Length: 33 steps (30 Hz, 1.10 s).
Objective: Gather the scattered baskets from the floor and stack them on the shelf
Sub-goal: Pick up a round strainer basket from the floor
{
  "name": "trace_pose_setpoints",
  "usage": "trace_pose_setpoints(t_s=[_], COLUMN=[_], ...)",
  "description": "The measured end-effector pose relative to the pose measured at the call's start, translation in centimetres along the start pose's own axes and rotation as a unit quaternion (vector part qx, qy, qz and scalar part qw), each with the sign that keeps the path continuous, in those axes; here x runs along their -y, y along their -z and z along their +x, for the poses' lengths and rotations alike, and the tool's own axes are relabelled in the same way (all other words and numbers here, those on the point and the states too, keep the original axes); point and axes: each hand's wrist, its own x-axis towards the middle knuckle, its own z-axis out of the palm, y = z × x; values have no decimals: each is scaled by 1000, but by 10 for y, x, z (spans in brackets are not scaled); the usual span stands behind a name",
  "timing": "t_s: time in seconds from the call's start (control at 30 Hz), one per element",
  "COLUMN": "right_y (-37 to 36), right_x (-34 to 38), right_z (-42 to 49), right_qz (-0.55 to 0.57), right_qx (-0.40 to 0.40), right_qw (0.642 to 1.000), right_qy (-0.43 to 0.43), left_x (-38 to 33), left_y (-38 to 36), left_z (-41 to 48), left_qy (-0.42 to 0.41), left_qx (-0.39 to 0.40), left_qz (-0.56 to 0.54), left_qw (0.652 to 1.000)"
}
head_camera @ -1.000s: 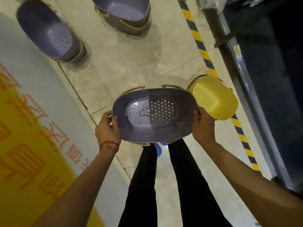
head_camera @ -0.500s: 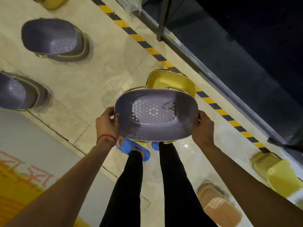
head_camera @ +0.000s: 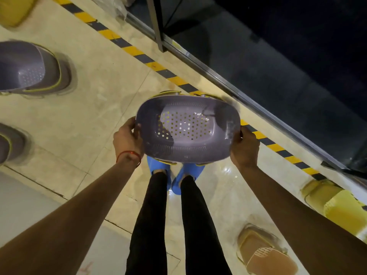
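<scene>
Held purple basket [head_camera: 188,130]: right rim smeared by motion blur, and the yellow handles underneath are mostly hidden by its body. Left hand [head_camera: 127,139] and right hand [head_camera: 245,149] grip its ends, with the fingers out of sight under the walls. Blue shoes [head_camera: 158,170]: toes covered by that basket.

Frame's left edge crops the upper purple floor basket [head_camera: 33,70] and the lower purple floor basket [head_camera: 10,145]. Top-left yellow basket [head_camera: 14,10]: cropped and blurred. Right-edge yellow basket [head_camera: 337,207]: cropped, lower part behind the right forearm. Tan basket [head_camera: 264,253]: right side behind the same forearm. Shelf [head_camera: 278,56] interior too dark to read. Plastic wrap [head_camera: 117,6] cut by the top edge.
</scene>
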Motion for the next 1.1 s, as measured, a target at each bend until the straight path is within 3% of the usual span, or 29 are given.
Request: trace_pose_setpoints(t_s=[0.47, 0.7, 0.93, 1.1], right_y=[-97, -121, -142, -134], right_x=[-49, -66, -81, -71], right_z=[75, 103, 107, 104], right_qz=[-21, -59, -65, -68], right_qx=[-15, 5, -55, -14], right_qw=[1000, 998, 996, 997], right_qy=[4, -4, 20, -16], left_x=[39, 51, 70, 54], left_y=[-70, -99, -109, -102], left_z=[103, 135, 142, 135], left_qy=[-25, 101, 31, 22], left_qx=[69, 62, 55, 98], left_qz=[-18, -122, -75, -6], left_qw=[997, 985, 995, 995])
